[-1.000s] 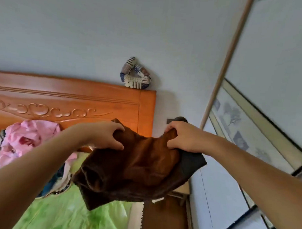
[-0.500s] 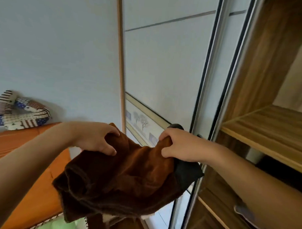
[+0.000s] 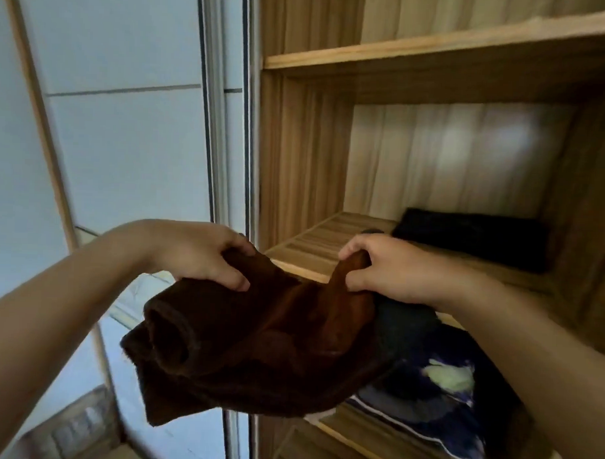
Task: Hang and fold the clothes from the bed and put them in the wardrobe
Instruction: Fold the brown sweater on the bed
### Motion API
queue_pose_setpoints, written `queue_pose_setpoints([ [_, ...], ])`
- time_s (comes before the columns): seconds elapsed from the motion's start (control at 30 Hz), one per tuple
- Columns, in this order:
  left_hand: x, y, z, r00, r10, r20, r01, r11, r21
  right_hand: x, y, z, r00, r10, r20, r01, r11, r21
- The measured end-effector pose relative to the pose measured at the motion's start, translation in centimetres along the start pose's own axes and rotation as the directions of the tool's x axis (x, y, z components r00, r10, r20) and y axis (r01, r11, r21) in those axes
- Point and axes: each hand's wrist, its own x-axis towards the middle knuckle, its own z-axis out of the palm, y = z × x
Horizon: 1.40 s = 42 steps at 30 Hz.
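White sliding door on the left, and beside it my left hand grips the folded brown garment, fingers curled over its edge. The garment hangs between both hands, just before the wardrobe shelf. My right hand pinches a bunched fold, and a black folded cloth lies on that shelf at far right.

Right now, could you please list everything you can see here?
wardrobe: one, wood, open, right
garment: one, brown, held before the wardrobe
black cloth: one, black, folded on the middle shelf
blue cloth: one, dark blue with a pale patch, on the lower shelf
door: one, pale, left
left grip: one, bare, holds the garment's left side
right grip: one, bare, pinches the garment's right side
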Motion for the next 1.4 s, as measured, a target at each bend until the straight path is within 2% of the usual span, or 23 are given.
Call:
queue_pose_setpoints([
  [0.1,2.7,4.1,-0.2,0.997,0.073,0.021,-0.073,0.997,-0.003,-1.7,1.9,-3.7,0.997,0.040,-0.069,-0.040,0.999,-0.003],
  [0.37,12.4,12.3,-1.1,0.984,0.158,0.079,-0.144,0.977,-0.156,-0.9,7.4,-12.0,0.955,0.187,-0.232,-0.203,0.978,-0.047],
  [0.53,20.2,16.0,-0.8,0.971,0.220,0.089,-0.207,0.969,-0.138,1.7,11.5,-15.1,0.911,0.285,-0.297,-0.321,0.944,-0.080],
  [0.73,29.7,19.5,-2.0,0.954,0.290,0.080,-0.282,0.955,-0.089,5.4,17.2,-19.6,0.805,0.437,-0.402,-0.497,0.866,-0.055],
  [0.93,39.7,22.0,-2.3,0.941,0.330,0.080,-0.290,0.902,-0.320,9.9,22.3,-23.2,0.678,0.493,-0.545,-0.604,0.797,-0.031],
  [1.07,45.8,23.7,-1.5,0.916,0.401,-0.013,-0.368,0.827,-0.426,12.9,25.1,-25.8,0.616,0.508,-0.602,-0.642,0.766,-0.011],
  [1.13,48.4,24.1,0.1,0.913,0.404,-0.055,-0.384,0.806,-0.450,13.9,27.0,-25.8,0.606,0.544,-0.580,-0.697,0.715,-0.058],
  [1.17,49.6,24.0,1.2,0.916,0.398,-0.051,-0.382,0.826,-0.413,14.3,28.1,-25.2,0.601,0.563,-0.567,-0.734,0.670,-0.112],
  [1.23,51.4,23.3,3.8,0.928,0.372,-0.032,-0.371,0.907,-0.200,15.2,30.3,-23.2,0.586,0.586,-0.559,-0.791,0.563,-0.240],
  [1.3,52.6,22.7,5.2,0.933,0.356,-0.058,-0.360,0.929,-0.082,16.1,31.4,-21.2,0.616,0.583,-0.530,-0.787,0.480,-0.388],
  [1.33,52.9,22.7,5.5,0.923,0.372,-0.094,-0.379,0.923,-0.071,16.6,31.7,-20.4,0.636,0.551,-0.540,-0.772,0.463,-0.436],
  [1.4,52.9,23.2,5.2,0.874,0.452,-0.181,-0.461,0.887,-0.013,17.5,32.8,-19.7,0.658,0.480,-0.580,-0.749,0.500,-0.436],
])
